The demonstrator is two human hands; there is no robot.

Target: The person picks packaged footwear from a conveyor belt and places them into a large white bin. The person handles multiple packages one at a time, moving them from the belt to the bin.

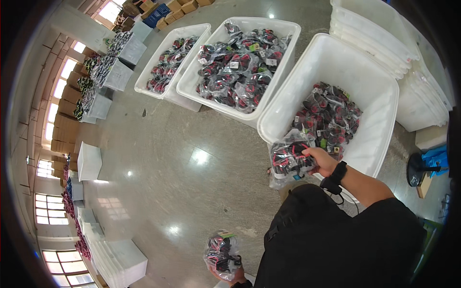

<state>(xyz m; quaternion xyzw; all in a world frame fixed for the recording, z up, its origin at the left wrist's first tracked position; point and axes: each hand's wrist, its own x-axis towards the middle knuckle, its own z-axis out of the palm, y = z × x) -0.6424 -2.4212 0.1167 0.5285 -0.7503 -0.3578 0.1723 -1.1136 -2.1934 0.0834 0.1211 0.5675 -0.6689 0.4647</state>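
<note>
The right hand (322, 161) had its fingers curled tight round a bundle of clear plastic packets (289, 161) holding black and red items, gripped at the bundle's right side. The bundle sat over the near left corner of a large white plastic bin (336, 57), overlapping its rim. A black wrist strap (334, 176) circled the right wrist, with a thin cord hanging below it. Inside that bin, more packets of the same kind (329, 117) lay heaped towards the near end.

The left hand (231, 274), at the lower edge of the view, was closed from beneath on a smaller clump of bagged items (221, 252), held well apart from the bins, above the polished concrete floor (168, 168).

Left of the first bin stood a second white bin (283, 30) filled with packets, and beyond it a third (194, 30), partly filled. Empty white bins were stacked (374, 29) at the upper right. Further bins and cardboard cartons (65, 127) lined the left wall.
</note>
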